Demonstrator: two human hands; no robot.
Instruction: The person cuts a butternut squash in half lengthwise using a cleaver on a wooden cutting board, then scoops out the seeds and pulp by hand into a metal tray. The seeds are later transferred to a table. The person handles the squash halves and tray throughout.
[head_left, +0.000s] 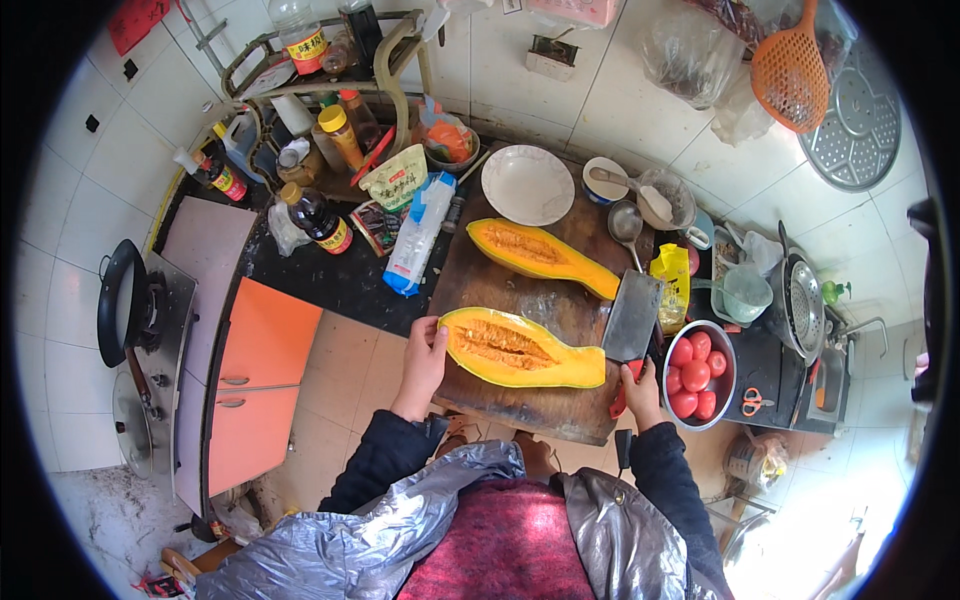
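A halved orange-fleshed pumpkin (555, 365) lies cut side up on the wooden chopping board (517, 416), its seeds and stringy pulp showing. My left hand (424, 364) holds its broad left end, thumb at the rim. At the narrow end, my right hand (643, 395) is on the red handle of a cleaver (632, 315), fingers around the grip. The cleaver's broad dark blade points away from me and rests at the board's right side. Farther back lies the other pumpkin half (585, 271), also cut side up, its tip near the blade.
A white plate (528, 184) stands at the board's back, with a metal ladle (625, 225) to its right. Right of the cleaver is a steel bowl (731, 390) of tomatoes, then orange scissors (752, 402). Bottles and packets, including a blue-white pack (421, 236), crowd the left counter.
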